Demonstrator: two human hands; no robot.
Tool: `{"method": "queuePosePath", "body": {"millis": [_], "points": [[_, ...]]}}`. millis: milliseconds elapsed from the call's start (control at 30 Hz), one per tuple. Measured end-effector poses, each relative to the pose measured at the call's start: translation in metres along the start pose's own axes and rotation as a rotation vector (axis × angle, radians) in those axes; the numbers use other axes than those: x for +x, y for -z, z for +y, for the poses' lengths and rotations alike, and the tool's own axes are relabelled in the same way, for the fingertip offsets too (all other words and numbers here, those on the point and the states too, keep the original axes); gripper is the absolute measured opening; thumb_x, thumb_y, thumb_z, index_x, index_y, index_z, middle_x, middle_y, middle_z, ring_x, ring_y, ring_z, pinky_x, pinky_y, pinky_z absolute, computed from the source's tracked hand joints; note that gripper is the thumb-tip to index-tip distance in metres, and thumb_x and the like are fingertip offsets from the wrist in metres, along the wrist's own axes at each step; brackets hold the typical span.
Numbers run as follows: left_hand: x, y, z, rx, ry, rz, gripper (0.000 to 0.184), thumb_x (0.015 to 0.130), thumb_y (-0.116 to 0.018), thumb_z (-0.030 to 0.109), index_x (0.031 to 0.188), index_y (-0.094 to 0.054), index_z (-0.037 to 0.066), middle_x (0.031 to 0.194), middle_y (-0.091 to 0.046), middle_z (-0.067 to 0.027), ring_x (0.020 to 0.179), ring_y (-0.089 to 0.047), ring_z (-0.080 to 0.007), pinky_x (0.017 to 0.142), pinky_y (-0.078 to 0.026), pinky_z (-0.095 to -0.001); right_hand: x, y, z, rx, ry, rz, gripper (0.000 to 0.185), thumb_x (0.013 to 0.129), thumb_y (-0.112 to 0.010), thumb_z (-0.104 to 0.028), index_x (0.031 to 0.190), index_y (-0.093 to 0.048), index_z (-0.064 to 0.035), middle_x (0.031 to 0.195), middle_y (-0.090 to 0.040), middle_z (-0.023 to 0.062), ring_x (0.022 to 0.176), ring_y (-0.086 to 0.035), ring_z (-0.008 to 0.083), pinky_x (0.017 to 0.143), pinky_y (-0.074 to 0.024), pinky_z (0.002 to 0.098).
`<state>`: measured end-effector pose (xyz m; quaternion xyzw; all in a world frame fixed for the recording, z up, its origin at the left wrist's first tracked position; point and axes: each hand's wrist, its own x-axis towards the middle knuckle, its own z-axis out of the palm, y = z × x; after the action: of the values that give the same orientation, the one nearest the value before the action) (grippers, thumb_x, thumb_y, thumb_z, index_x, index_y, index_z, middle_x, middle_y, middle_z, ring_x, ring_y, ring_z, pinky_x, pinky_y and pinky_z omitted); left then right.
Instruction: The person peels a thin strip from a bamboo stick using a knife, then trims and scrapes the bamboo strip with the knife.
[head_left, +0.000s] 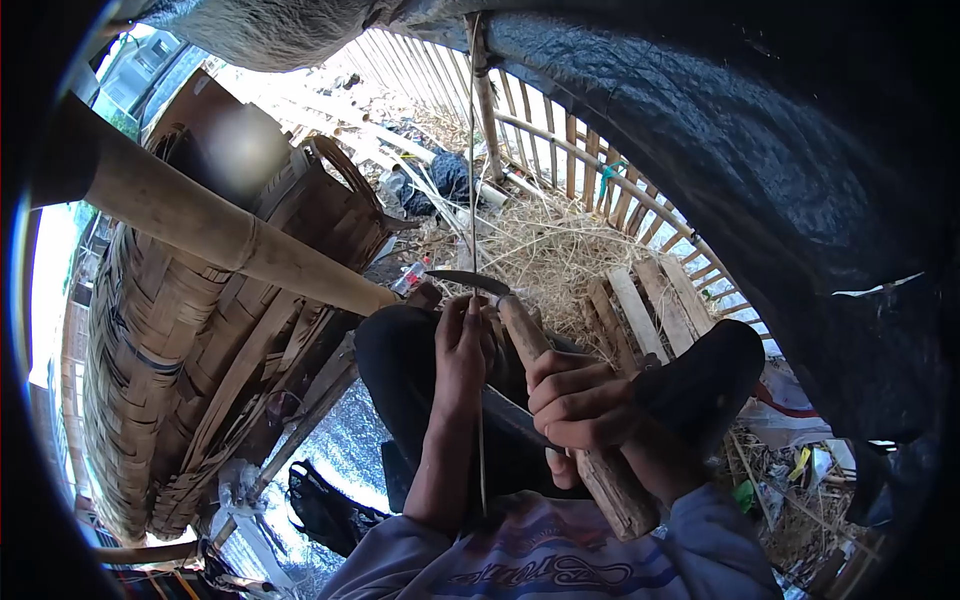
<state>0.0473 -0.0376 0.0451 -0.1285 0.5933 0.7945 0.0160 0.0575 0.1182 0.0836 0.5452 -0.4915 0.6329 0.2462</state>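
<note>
My right hand (585, 400) is wrapped round the thick wooden handle (620, 495) of a knife, whose handle slants down toward my chest. The knife's curved dark blade (465, 279) points left, just above the fingers of my left hand (463, 345). Those fingers are closed on a long thin bamboo strip (473, 130). The strip stretches upright from far ahead, past the blade, down to my shirt (530, 560). It meets the blade or lies very close; whether the edge bites into it I cannot tell.
A large woven bamboo basket (160, 370) stands at left, crossed by a thick bamboo pole (240, 245). Ahead are dry straw (545, 250), a black plastic bag (452, 178) and a bamboo slat fence (575, 150). Dark sheeting (760, 150) hangs at right. Wooden boards (640, 310) lie beyond my knee.
</note>
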Motion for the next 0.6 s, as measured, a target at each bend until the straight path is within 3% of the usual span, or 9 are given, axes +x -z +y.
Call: {"method": "queuePosePath", "body": {"millis": [167,233,367,467,533,600], "points": [[-0.001,0.007,-0.008,-0.05,0.059,-0.057,0.016,0.097,-0.046,0.02,0.103,-0.053,0.006,0.061,-0.037,0.0077,0.045,-0.028,0.0008,0.037,-0.02,-0.0185,-0.008,0.003,0.022,-0.081,-0.105,-0.045,0.015,0.064,-0.065,-0.003,0.074,-0.053,-0.0048,0.066,-0.053,0.0028,0.061,-0.056,0.02,0.065,-0.048,0.0378],[0.0,0.008,-0.008,-0.011,0.103,-0.034,0.018,0.098,-0.045,0.02,0.1,-0.051,0.003,0.062,-0.041,0.0055,0.045,-0.033,-0.0007,0.039,-0.026,-0.019,-0.007,0.0,0.014,-0.057,-0.092,-0.055,0.016,0.063,-0.065,-0.003,0.074,-0.053,-0.0049,0.066,-0.053,0.003,0.061,-0.056,0.02,0.065,-0.048,0.0381],[0.0,0.015,-0.005,-0.061,0.104,-0.069,0.019,0.098,-0.045,0.02,0.102,-0.051,0.003,0.063,-0.041,0.0052,0.044,-0.033,-0.001,0.038,-0.026,-0.0187,-0.004,-0.006,0.021,-0.08,-0.067,-0.117,0.016,0.062,-0.065,-0.004,0.074,-0.054,-0.0049,0.066,-0.052,0.0037,0.06,-0.055,0.0205,0.066,-0.0478,0.0384],[0.0,0.016,-0.01,-0.059,0.124,-0.076,0.02,0.098,-0.046,0.021,0.103,-0.052,0.002,0.063,-0.041,0.0054,0.044,-0.032,-0.0009,0.037,-0.025,-0.0185,-0.014,0.002,0.046,-0.202,-0.106,-0.176,0.017,0.062,-0.066,-0.004,0.075,-0.054,-0.0043,0.067,-0.054,0.0045,0.061,-0.056,0.0218,0.065,-0.0477,0.0381],[-0.004,0.017,-0.007,-0.089,0.192,-0.042,0.019,0.097,-0.047,0.021,0.103,-0.052,0.004,0.063,-0.033,0.0078,0.045,-0.025,0.0007,0.037,-0.017,-0.0167,-0.013,0.008,0.045,-0.14,-0.175,-0.033,0.014,0.064,-0.064,-0.003,0.074,-0.054,-0.0038,0.065,-0.054,0.0052,0.059,-0.056,0.0226,0.065,-0.0476,0.0378],[0.0,0.017,-0.005,-0.074,0.184,-0.009,0.019,0.097,-0.046,0.021,0.103,-0.052,0.004,0.062,-0.032,0.0082,0.045,-0.024,0.0007,0.037,-0.016,-0.0168,-0.001,0.005,0.022,-0.065,-0.174,-0.006,0.011,0.067,-0.063,-0.001,0.072,-0.054,-0.0034,0.063,-0.054,0.005,0.057,-0.055,0.0221,0.064,-0.0474,0.0377]]}}
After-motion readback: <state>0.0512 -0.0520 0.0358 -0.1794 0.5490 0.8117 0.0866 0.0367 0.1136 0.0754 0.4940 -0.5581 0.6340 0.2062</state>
